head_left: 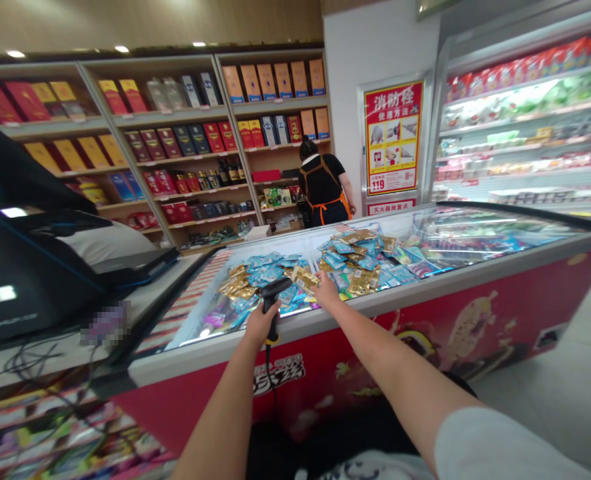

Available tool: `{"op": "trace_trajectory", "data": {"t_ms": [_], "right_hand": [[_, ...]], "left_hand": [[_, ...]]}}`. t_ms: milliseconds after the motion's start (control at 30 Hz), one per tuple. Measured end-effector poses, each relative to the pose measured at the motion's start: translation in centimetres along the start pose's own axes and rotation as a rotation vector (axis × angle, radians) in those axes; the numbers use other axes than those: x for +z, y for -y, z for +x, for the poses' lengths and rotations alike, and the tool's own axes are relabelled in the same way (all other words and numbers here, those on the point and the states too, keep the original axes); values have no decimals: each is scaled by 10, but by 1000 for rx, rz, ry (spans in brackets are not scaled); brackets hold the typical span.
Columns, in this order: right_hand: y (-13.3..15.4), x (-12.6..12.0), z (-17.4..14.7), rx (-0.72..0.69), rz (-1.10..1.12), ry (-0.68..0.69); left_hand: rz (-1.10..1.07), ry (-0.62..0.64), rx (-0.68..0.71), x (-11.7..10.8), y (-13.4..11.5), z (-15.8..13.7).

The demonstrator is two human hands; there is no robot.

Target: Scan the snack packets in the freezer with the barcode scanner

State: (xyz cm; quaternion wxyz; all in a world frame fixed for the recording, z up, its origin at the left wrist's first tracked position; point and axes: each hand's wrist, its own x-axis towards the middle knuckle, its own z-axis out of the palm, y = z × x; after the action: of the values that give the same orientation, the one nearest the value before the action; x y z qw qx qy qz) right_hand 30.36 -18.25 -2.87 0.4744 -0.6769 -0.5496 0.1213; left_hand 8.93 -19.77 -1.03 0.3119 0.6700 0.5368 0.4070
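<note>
My left hand (261,323) is wrapped round the grip of a black barcode scanner (274,288), whose cable hangs down the front of the freezer. In my right hand (327,291) is a gold packet (304,279), pinched by its right edge with its printed side toward me. The scanner head is just left of the packet, apart from it or nearly so. Beneath both hands, blue packets (270,268) and gold packets (363,283) lie in loose piles on the glass top of the chest freezer (345,313).
A counter with a dark checkout machine (35,267) and tangled cables (45,367) stands at the left. Behind the freezer, a person (323,180) in an apron faces shelves (195,160) of boxed bottles. A lit refrigerated display (525,133) fills the right.
</note>
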Motion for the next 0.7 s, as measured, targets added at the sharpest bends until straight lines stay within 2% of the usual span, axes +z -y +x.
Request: {"op": "trace_trajectory", "data": {"t_ms": [233,533,700], "right_hand": [[0,1,-1,0,-14,-13],[5,-5,-3,16,30,-58],[7,-7,-4,34,3,-35]], "left_hand": [[11,72,14,-2,3,3],[40,89,17,-3,1,1],[12,81,1,-5,-4,-2]]}}
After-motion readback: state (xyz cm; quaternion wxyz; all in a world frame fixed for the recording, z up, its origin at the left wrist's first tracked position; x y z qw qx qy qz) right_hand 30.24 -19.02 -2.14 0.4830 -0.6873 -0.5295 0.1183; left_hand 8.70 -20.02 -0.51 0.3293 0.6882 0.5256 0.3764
